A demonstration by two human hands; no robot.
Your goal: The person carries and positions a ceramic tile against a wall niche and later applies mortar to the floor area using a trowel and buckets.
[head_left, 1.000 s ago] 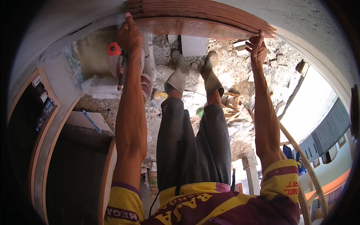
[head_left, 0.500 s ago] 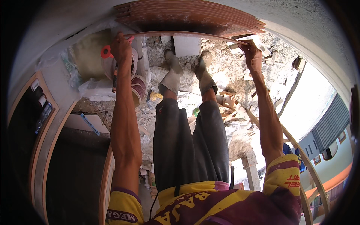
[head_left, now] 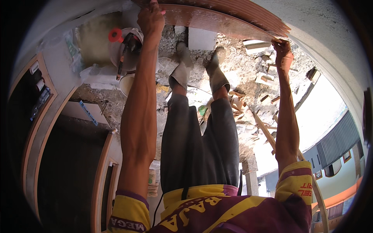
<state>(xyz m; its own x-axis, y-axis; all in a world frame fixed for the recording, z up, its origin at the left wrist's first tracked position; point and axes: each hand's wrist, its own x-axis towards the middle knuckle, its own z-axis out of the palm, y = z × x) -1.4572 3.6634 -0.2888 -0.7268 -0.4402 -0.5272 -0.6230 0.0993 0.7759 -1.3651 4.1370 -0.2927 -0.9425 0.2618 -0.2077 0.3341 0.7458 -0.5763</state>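
A long reddish-brown board [head_left: 217, 22] spans the gap between my hands at the top of the view. My left hand [head_left: 151, 23] is closed on its left end, with a small pink bit showing beside the fingers. My right hand [head_left: 283, 54] pinches the lower right corner. The board lies close against several overlapping boards [head_left: 268, 20] of the same colour; whether it touches them I cannot tell. Beside my left forearm stands a pale bucket [head_left: 115, 54] with dark tools in it and a round red piece [head_left: 115, 35] at its rim.
Rubble and broken pieces [head_left: 248, 73] cover the ground around my feet. A pale block [head_left: 202, 39] lies ahead of them. Wooden strips [head_left: 266, 132] slant past my right side. A dark doorway [head_left: 74, 167] with a wooden frame is at the left, and a curved grey wall [head_left: 326, 39] at the right.
Both hands have moved up and to the right with the board. It now sits nearer the overlapping boards, and its broad face shows instead of a thin edge.
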